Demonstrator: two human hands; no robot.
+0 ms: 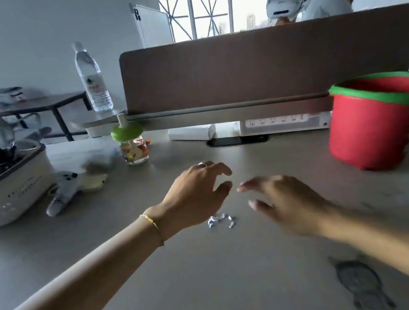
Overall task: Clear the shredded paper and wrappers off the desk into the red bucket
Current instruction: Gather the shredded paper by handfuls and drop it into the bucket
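Grey and wide, the bench runs back to a brown divider panel, with a bright window behind it. Both forearms reach out over the middle of it. The left hand, a gold bracelet at its wrist, hangs with fingers loosely curved and its grip apart, holding nothing. The right hand is blurred, fingers spread toward the left one, grip likewise apart and empty. Between and just below the two hands lies a small cluster of white shredded paper on the bench surface. The red bucket, with a green rim, stands well apart at the right edge. At the left sit a white basket, a grey plush toy, a green-lidded jar and a water bottle.
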